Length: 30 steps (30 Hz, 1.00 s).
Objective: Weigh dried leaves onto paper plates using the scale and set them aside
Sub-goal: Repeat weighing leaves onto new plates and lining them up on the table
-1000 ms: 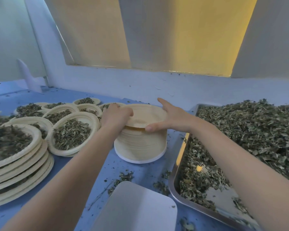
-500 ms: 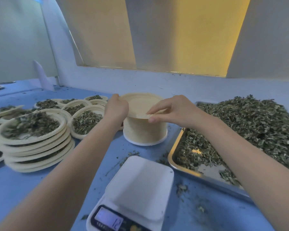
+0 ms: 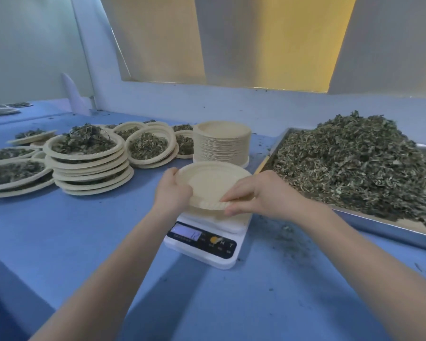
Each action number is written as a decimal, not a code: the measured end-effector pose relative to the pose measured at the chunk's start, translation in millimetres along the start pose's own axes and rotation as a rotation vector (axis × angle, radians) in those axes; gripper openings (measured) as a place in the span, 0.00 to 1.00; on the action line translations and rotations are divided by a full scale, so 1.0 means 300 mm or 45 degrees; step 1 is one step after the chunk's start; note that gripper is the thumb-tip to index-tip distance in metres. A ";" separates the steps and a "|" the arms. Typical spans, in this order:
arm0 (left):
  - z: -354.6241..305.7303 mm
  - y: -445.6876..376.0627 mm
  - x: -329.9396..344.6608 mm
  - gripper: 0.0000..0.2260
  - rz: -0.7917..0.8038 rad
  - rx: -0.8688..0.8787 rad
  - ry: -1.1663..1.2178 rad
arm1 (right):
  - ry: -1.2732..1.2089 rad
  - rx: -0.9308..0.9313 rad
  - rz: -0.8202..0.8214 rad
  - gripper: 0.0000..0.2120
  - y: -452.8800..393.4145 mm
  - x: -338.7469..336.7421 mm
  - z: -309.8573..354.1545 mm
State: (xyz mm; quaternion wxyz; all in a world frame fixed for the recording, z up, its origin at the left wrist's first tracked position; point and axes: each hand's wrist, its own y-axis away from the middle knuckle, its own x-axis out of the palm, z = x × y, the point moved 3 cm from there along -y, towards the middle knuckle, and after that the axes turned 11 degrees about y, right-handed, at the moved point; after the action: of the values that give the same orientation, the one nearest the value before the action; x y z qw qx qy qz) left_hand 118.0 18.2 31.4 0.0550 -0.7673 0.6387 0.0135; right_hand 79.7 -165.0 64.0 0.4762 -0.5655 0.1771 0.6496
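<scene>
my left hand (image 3: 174, 193) and right hand (image 3: 258, 195) pinch the plate (image 3: 208, 183) over the scale (image 3: 207, 238); set off-centre toward 3 o'clock, it could tip.

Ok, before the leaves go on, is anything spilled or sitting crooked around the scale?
Leaf crumbs are scattered on the blue table right of the scale, beside the tray. The empty plate, held in both hands over the scale, is tilted. Nothing looks damaged.
</scene>
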 end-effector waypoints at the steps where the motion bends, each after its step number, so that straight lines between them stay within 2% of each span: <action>1: 0.016 -0.001 -0.004 0.27 0.004 -0.014 -0.035 | 0.007 0.019 0.018 0.12 0.006 0.011 -0.003; 8: 0.048 -0.017 0.006 0.28 0.085 -0.055 -0.227 | 0.046 0.082 0.132 0.13 0.022 0.046 -0.028; 13: 0.000 -0.023 0.007 0.27 0.045 0.082 -0.232 | 0.009 0.098 0.094 0.21 0.022 0.020 -0.026; 19: -0.068 -0.032 0.023 0.23 0.078 0.239 -0.285 | -0.133 0.127 -0.054 0.16 -0.015 -0.004 -0.008; 26: -0.061 -0.033 0.021 0.22 0.044 0.269 -0.252 | -0.187 0.053 -0.092 0.07 -0.064 0.021 0.028; 30: -0.045 -0.033 0.016 0.21 0.046 0.282 -0.230 | -0.188 -0.025 -0.112 0.17 -0.080 0.027 0.045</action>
State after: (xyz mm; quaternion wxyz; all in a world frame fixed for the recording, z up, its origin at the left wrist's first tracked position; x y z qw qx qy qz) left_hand 128.1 14.0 45.2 0.1965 -0.7405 0.6426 0.0130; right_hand 92.5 -139.5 68.2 0.5107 -0.5279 0.1102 0.6696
